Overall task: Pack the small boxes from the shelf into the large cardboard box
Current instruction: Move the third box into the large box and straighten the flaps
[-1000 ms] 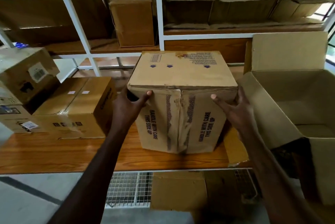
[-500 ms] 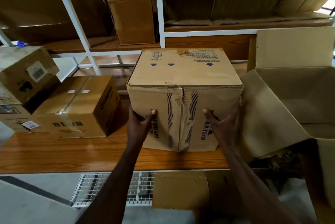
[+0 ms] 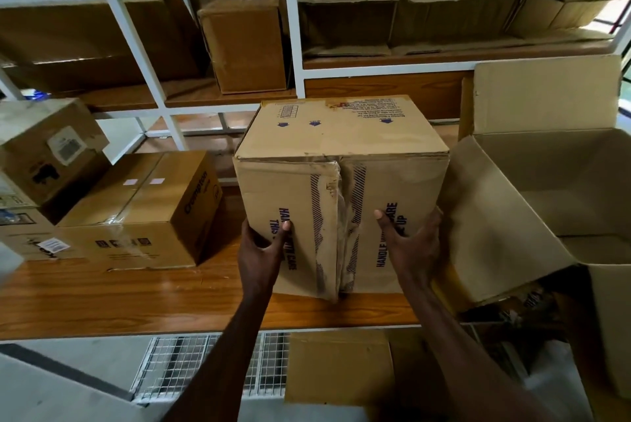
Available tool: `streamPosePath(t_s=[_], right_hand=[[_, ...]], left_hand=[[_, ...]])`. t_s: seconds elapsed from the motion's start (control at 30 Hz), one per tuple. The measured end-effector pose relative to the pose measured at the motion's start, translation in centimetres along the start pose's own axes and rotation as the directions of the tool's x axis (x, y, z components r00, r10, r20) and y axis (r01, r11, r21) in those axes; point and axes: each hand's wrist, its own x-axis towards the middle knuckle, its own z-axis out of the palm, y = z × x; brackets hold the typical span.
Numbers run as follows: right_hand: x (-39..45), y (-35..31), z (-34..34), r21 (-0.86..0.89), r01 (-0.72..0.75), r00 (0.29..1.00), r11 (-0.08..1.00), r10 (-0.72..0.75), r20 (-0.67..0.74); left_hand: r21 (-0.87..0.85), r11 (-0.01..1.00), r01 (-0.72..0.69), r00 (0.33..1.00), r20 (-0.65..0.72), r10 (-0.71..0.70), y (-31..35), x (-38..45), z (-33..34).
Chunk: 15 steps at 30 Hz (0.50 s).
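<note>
A worn brown cardboard box with blue "handle with care" print and torn tape stands on the wooden shelf board. My left hand grips its lower left corner, thumb on the front face. My right hand grips the lower right corner, thumb on the front. The large open cardboard box stands right beside it, flaps up, its inside bare as far as I can see.
A taped smaller box sits to the left on the shelf, with a stack of labelled boxes further left. More cartons fill the white rack behind. A wire mesh panel and another carton lie below.
Both hands slid from the box's upper sides down to its lower corners and took hold. The box has come slightly nearer to me.
</note>
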Motion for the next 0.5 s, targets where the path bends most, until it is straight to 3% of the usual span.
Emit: streamPosePath(t_s=[0.2, 0.37, 0.5], right_hand=[[1.9, -3.0, -2.0, -0.095, 0.101, 0.992, 0.99, -0.108, -0.068], [3.7, -5.7, -2.8, -0.221, 0.192, 0.981, 0.956, -0.194, 0.012], [6.7, -6.7, -1.4, -0.309, 0.179, 0.981, 0.934, -0.145, 0.131]], left_hand=[[0.053, 0.992, -0.113, 0.99, -0.08, 0.117, 4.4, -0.4, -1.3], [0.118, 0.979, -0.168, 0.984, -0.047, 0.175, 7.4, 1.6, -1.7], [0.166, 0.97, -0.178, 0.984, 0.003, 0.18, 8.1, 4.5, -1.0]])
